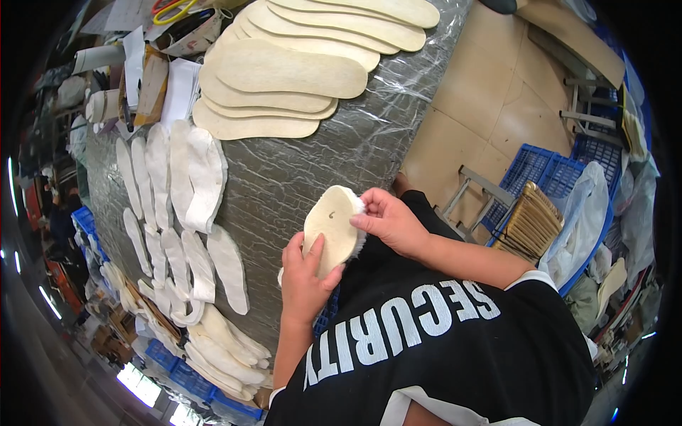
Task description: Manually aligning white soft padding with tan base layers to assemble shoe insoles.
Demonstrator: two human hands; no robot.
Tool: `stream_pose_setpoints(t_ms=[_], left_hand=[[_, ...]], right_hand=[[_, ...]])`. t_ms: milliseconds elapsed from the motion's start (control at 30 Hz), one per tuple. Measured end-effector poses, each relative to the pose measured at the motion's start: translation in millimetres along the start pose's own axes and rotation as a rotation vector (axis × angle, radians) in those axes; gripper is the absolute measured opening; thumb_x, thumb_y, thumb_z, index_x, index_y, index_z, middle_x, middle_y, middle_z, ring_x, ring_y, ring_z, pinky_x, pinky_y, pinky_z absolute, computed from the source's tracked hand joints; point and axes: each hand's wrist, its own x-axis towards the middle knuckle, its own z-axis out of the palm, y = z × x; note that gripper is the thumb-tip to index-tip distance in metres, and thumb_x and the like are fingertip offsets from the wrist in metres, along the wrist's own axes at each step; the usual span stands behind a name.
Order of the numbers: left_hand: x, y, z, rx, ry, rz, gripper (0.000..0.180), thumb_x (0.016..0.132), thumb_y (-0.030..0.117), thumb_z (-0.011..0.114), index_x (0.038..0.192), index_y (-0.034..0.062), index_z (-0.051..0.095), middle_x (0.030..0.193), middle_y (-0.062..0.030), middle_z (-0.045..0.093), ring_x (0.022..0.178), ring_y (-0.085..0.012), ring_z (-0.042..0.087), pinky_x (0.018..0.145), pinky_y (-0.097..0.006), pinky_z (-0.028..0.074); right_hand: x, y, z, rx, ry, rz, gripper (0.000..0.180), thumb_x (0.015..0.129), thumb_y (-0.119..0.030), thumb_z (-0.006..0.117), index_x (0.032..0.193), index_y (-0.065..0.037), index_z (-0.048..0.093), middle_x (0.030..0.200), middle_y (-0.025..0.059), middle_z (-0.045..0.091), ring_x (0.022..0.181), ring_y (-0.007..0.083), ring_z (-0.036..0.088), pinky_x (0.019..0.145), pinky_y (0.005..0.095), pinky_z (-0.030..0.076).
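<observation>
A cream insole (331, 221) with a fluffy white edge and a small dark mark on its face is held between both hands, tilted above the table's near edge. My left hand (307, 273) grips its lower end, fingers lying on the cream face. With thumb and fingertips, my right hand (387, 221) pinches the fluffy rim on the right side. Part of the insole is hidden behind my left fingers.
Overlapping cream insoles (291, 67) lie fanned at the table's far side. White fluffy pieces (195, 174) spread over the left of the plastic-covered table (273, 174). Yellow-handled scissors (174, 10) sit far left. Blue crates (526, 170) and a metal-legged stool (479, 195) stand right.
</observation>
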Motion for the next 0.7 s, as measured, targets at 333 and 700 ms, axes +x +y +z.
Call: stream_pose_setpoints(t_ms=[333, 700], left_hand=[[-14, -7, 14, -0.302, 0.355, -0.065, 0.03, 0.074, 0.001, 0.071, 0.101, -0.0004, 0.059, 0.092, -0.0142, 0.061, 0.082, -0.0298, 0.059, 0.074, -0.036, 0.048], [3, 8, 6, -0.173, 0.307, -0.16, 0.01, 0.082, 0.007, 0.063, 0.089, 0.0012, 0.059, 0.087, -0.0136, 0.064, 0.078, -0.0286, 0.062, 0.068, -0.035, 0.048]], right_hand=[[4, -2, -31, -0.031, -0.221, -0.102, 0.027, 0.085, 0.005, 0.057, 0.108, -0.006, 0.048, 0.102, 0.0009, 0.056, 0.097, 0.0094, 0.054, 0.087, 0.0268, 0.044], [19, -41, -11, -0.66, -0.057, -0.386, 0.033, 0.078, -0.003, 0.068, 0.108, -0.004, 0.053, 0.103, 0.0084, 0.057, 0.091, 0.0194, 0.057, 0.082, 0.0333, 0.047]])
